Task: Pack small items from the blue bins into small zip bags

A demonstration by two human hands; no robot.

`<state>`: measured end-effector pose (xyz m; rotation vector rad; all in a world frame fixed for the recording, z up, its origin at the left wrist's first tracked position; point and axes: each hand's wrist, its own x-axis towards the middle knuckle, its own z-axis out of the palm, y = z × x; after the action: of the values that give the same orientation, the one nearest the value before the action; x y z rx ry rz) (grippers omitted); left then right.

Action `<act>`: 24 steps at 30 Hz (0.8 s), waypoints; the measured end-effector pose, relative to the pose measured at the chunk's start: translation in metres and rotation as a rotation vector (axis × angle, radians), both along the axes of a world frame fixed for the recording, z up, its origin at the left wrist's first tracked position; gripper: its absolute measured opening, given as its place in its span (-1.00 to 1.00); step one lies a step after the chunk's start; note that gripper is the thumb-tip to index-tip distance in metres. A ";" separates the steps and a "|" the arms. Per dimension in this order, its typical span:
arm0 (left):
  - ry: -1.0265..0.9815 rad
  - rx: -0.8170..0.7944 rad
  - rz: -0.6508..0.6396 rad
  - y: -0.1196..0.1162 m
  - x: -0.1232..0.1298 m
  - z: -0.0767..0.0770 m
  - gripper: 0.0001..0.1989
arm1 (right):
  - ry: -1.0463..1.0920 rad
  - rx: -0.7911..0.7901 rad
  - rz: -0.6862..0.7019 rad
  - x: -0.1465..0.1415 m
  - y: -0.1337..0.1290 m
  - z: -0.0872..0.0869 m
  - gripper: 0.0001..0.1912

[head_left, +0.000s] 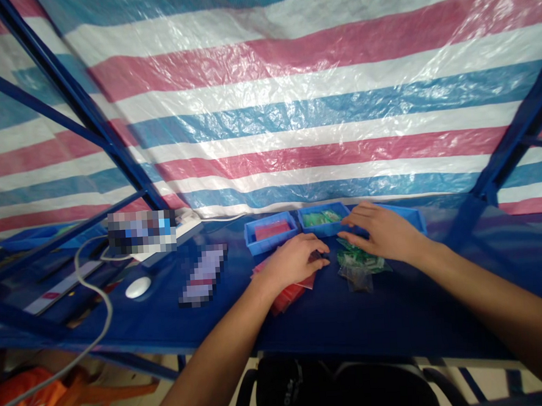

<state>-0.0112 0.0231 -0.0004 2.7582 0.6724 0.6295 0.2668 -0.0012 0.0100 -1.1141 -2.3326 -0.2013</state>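
Observation:
My left hand (297, 259) rests over a pile of flat red packets (288, 297) on the blue table. Its fingers are curved and apart from the thumb, with nothing plainly held. To the right, my right hand (383, 230) hovers above a heap of small green packets (361, 259), thumb and fingers spread. A clear plastic bag (362, 278) with dark contents, too small to make out, lies at the heap's near edge. Behind the hands stand a blue bin (271, 246) with red packets in it and another blue bin (325, 228) holding green ones.
A third blue bin (414, 215) is partly hidden behind my right hand. Leftward lie a blurred-out phone-shaped object (204, 274), a white mouse (138, 287) and a pale cable (107, 305). Blue frame posts (86, 119) and a striped plastic sheet (320, 108) bound the table.

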 end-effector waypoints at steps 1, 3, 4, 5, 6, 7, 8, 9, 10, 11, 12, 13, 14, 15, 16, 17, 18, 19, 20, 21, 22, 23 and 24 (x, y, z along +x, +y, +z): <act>-0.013 -0.003 0.008 0.000 0.000 0.000 -0.83 | 0.001 -0.030 0.039 -0.004 -0.001 -0.001 -0.71; -0.047 -0.013 0.025 -0.001 0.001 0.001 -0.80 | 0.011 -0.071 0.097 -0.010 -0.004 -0.004 -0.72; -0.067 -0.018 0.034 -0.001 0.001 0.002 -0.77 | 0.020 -0.084 0.116 -0.013 -0.005 -0.005 -0.72; -0.088 -0.024 0.044 -0.002 0.001 0.003 -0.75 | 0.034 -0.092 0.129 -0.014 -0.006 -0.005 -0.73; -0.108 -0.029 0.051 -0.002 0.001 0.004 -0.74 | 0.050 -0.098 0.138 -0.016 -0.006 -0.006 -0.73; -0.130 -0.032 0.058 -0.002 0.002 0.005 -0.74 | 0.070 -0.103 0.143 -0.017 -0.007 -0.006 -0.74; -0.157 -0.030 0.068 -0.003 0.002 0.007 -0.74 | 0.093 -0.108 0.148 -0.018 -0.008 -0.006 -0.75; -0.187 -0.024 0.077 -0.003 0.003 0.009 -0.74 | 0.121 -0.115 0.151 -0.019 -0.008 -0.006 -0.75; -0.223 -0.015 0.086 -0.004 0.003 0.011 -0.74 | 0.157 -0.125 0.152 -0.020 -0.009 -0.007 -0.75; -0.260 -0.004 0.091 -0.005 0.004 0.013 -0.73 | 0.201 -0.137 0.152 -0.021 -0.010 -0.008 -0.74; -0.300 0.007 0.092 -0.006 0.004 0.015 -0.72 | 0.251 -0.156 0.146 -0.023 -0.010 -0.009 -0.73; -0.336 0.017 0.087 -0.008 0.005 0.016 -0.70 | 0.303 -0.183 0.137 -0.024 -0.011 -0.011 -0.70; -0.366 0.025 0.078 -0.009 0.005 0.018 -0.69 | 0.354 -0.219 0.126 -0.026 -0.011 -0.013 -0.66; -0.392 0.030 0.067 -0.011 0.006 0.019 -0.68 | 0.402 -0.263 0.119 -0.029 -0.012 -0.015 -0.64; -0.415 0.033 0.057 -0.012 0.006 0.020 -0.68 | 0.455 -0.311 0.121 -0.031 -0.012 -0.018 -0.63; -0.434 0.033 0.048 -0.014 0.007 0.020 -0.69 | 0.517 -0.362 0.132 -0.034 -0.012 -0.020 -0.64; -0.451 0.032 0.040 -0.015 0.007 0.021 -0.71 | 0.587 -0.415 0.154 -0.036 -0.012 -0.022 -0.66; -0.467 0.028 0.032 -0.015 0.008 0.020 -0.73 | 0.659 -0.469 0.182 -0.038 -0.011 -0.024 -0.67; -0.482 0.021 0.026 -0.016 0.008 0.020 -0.75 | 0.729 -0.523 0.210 -0.040 -0.011 -0.025 -0.69; -0.494 0.011 0.021 -0.016 0.008 0.020 -0.76 | 0.794 -0.575 0.234 -0.042 -0.011 -0.026 -0.69; -0.502 -0.002 0.017 -0.015 0.009 0.019 -0.77 | 0.849 -0.619 0.253 -0.043 -0.010 -0.027 -0.69; -0.511 -0.016 0.017 -0.015 0.009 0.018 -0.77 | 0.895 -0.650 0.267 -0.044 -0.010 -0.028 -0.69; -0.520 -0.032 0.023 -0.015 0.009 0.017 -0.77 | 0.935 -0.667 0.276 -0.044 -0.009 -0.028 -0.69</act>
<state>-0.0018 0.0085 0.0168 2.3978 0.5805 1.2621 0.2228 -0.0102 -0.0181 -0.8489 -1.6472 1.0408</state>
